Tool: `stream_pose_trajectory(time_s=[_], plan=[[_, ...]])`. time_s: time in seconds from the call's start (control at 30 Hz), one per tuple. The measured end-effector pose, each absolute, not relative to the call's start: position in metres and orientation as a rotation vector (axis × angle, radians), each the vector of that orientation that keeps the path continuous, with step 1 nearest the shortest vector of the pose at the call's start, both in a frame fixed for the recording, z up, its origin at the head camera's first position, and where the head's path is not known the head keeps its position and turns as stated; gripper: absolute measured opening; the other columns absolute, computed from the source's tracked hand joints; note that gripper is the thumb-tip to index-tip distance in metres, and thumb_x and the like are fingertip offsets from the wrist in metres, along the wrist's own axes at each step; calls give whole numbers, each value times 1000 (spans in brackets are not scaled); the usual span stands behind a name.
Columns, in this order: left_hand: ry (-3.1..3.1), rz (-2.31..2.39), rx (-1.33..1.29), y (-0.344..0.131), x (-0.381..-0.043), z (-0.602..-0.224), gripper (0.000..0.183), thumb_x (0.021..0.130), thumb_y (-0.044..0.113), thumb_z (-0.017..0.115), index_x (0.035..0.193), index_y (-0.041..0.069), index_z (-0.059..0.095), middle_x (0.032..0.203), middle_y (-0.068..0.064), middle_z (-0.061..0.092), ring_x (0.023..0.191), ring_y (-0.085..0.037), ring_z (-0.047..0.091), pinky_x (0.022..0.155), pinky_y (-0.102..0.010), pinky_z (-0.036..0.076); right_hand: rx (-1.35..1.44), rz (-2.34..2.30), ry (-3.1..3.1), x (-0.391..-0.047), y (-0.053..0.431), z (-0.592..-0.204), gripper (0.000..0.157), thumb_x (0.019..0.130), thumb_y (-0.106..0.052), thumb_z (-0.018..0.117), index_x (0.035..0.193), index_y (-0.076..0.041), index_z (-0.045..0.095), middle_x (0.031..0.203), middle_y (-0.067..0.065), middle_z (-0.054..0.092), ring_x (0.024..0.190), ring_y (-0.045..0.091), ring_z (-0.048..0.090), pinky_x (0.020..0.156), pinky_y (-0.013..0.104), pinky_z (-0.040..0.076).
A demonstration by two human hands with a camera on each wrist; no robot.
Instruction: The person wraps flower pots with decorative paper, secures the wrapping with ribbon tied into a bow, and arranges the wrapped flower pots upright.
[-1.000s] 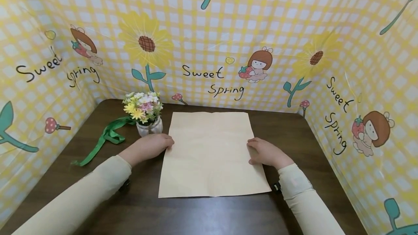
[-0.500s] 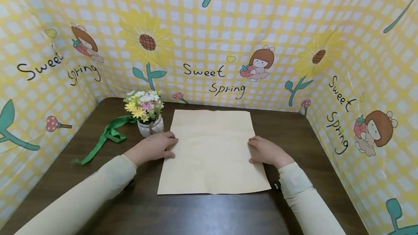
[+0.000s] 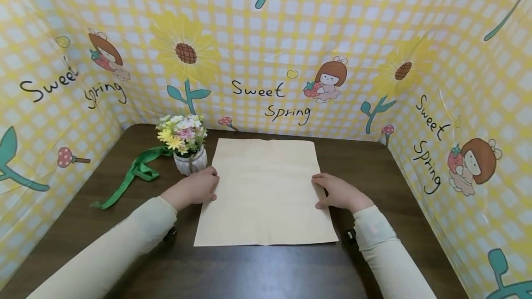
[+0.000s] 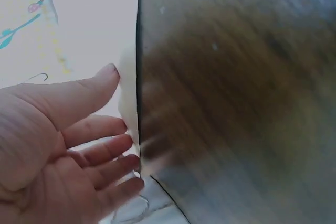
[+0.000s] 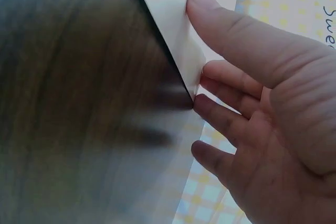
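Note:
A large cream sheet of paper (image 3: 266, 193) with faint creases lies on the dark wooden table. My left hand (image 3: 194, 188) touches its left edge, thumb and fingers spread along it. In the left wrist view, the left hand's fingertips (image 4: 125, 142) line that edge, fingers slightly bent. On the opposite side my right hand (image 3: 340, 192) has thumb and fingertips at the right edge. The right wrist view shows its thumb (image 5: 210, 11) over the sheet, other fingers loosely bent by the edge. Just beyond my left hand stands a small white pot of artificial flowers (image 3: 183, 135).
A green ribbon (image 3: 133, 170) lies loosely looped on the table, left of the pot. Yellow checked cloth (image 3: 257, 36) with printed flowers and lettering walls the table (image 3: 266, 271) at the back and both sides.
The paper has shifted slightly left and away from me. My left hand has slid a little nearer along the edge, its thumb coming into sight; the right hand has barely moved.

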State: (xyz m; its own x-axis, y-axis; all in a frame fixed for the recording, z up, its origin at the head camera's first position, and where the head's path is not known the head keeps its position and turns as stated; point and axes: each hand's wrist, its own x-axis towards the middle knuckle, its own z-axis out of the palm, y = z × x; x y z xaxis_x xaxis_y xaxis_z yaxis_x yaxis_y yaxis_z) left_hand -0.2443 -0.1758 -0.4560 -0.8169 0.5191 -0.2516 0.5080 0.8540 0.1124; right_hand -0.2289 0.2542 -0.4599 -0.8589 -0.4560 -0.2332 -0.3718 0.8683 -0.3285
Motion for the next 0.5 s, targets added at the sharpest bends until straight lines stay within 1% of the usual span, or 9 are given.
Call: stream_pose_trajectory(time_s=[0.07,0.17,0.3,0.4,0.5], plan=[[2751,75,799,-177,-244,-457,28,85,29,73,100,7,66,127,-18,48,107,-27,54,83,-40,50,-628,-375,2734,-230,254,-460,81,76,-32,82,144,-7,44,151,8,39,139,29,35,109,45,35],[2744,91,822,-181,-244,-460,34,86,32,72,107,6,65,129,-17,46,111,-26,52,89,-40,48,-655,-361,2729,-230,255,-459,81,75,-31,82,143,-6,45,150,10,40,138,32,36,108,47,35],[2731,128,806,-187,-244,-461,48,87,36,70,122,3,62,134,-16,44,118,-27,50,96,-42,46,-641,-370,2715,-231,258,-461,85,75,-34,82,146,-8,41,152,9,36,140,32,34,108,48,35],[2724,163,775,-189,-243,-460,55,87,36,70,128,2,58,137,-17,43,123,-29,48,100,-45,43,-614,-396,2710,-232,261,-463,89,75,-36,82,148,-10,38,155,7,32,141,31,32,109,48,35],[2729,210,736,-190,-244,-459,59,86,35,71,132,1,56,139,-17,43,126,-31,46,102,-47,41,-588,-419,2707,-232,262,-463,91,75,-37,82,149,-12,36,156,6,30,142,30,31,109,47,35]])
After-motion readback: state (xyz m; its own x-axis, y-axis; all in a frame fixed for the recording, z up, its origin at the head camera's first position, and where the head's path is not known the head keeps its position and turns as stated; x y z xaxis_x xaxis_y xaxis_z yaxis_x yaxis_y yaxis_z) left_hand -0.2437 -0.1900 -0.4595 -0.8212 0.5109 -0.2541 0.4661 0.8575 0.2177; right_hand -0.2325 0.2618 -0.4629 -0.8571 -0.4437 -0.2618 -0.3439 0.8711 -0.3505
